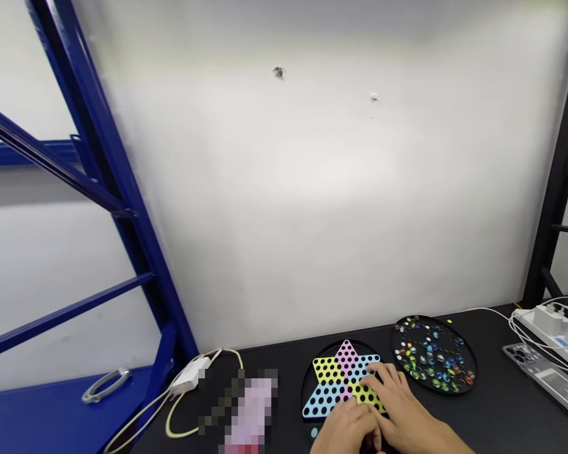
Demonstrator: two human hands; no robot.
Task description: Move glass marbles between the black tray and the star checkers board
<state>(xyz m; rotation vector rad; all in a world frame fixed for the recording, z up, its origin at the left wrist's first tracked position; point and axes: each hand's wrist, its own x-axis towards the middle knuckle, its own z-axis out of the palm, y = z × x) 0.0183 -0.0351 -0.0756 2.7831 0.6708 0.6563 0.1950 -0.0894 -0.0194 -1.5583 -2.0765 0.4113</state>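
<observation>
A star-shaped Chinese checkers board (329, 392) in pink, yellow and light blue, dotted with dark holes, lies in a round black tray (305, 386). My left hand (349, 425) is at the board's near edge with its fingers curled; whatever they may hold is hidden. Over the board's right side, my right hand (396, 398) has its fingers apart, the fingertips at or just above the holes. Its thumb reaches down beside my left hand. The hands cover the near right part of the board.
Right of the board, a second round black tray (473, 359) holds many coloured glass marbles (430, 360). A phone (549, 384) and a power strip (530, 320) with white cables lie farther right. Left are a pixelated pink item (250, 410), a white adapter (192, 375) and a blue metal frame (137, 208).
</observation>
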